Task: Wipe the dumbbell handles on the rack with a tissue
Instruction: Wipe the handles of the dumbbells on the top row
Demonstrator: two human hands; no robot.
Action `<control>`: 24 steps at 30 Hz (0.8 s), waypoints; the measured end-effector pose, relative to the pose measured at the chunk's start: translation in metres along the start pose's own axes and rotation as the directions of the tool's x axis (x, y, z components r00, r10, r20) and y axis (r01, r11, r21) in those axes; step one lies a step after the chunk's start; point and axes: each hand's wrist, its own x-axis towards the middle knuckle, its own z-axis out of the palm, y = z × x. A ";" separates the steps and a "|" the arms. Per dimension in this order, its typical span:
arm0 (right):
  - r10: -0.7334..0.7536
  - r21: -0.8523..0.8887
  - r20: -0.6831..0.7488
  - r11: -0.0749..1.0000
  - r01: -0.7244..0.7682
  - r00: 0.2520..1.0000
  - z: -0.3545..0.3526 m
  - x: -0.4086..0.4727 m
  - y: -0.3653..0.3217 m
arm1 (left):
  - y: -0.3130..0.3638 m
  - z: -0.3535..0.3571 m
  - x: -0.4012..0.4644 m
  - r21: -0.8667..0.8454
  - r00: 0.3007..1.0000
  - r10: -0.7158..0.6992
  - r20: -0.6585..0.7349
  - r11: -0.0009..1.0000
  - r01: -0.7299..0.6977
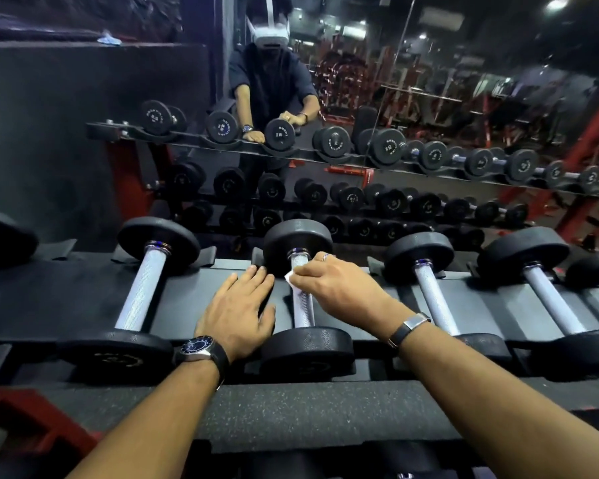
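White tissue [293, 281] is pinched in the fingers [306, 271] of the right hand [339, 288] and pressed against the knurled steel handle [303, 307] of the centre dumbbell [300, 243], near its far head. That dumbbell lies across the black rack [83, 288], between neighbouring dumbbells on each side. Left hand [239, 312] rests flat on the rack just beside the handle, fingers straight and slightly spread, holding nothing. A wristwatch [198, 349] sits on the left wrist, a band [408, 326] on the right. A mirror [429, 98] stands behind the rack.
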 end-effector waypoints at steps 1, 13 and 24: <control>0.000 0.006 -0.011 1.000 0.000 1.000 0.002 -0.001 0.003 | 0.000 0.000 0.000 0.004 1.000 -0.003 0.003 1.000 0.003; 0.080 0.062 -0.115 0.995 -0.074 0.990 0.011 -0.002 0.009 | -0.001 0.000 0.000 0.023 1.000 0.014 0.005 1.000 -0.014; -0.107 0.022 -0.039 0.994 0.108 0.993 0.004 -0.008 0.006 | 0.000 0.000 0.000 0.010 1.000 0.005 0.029 1.000 -0.005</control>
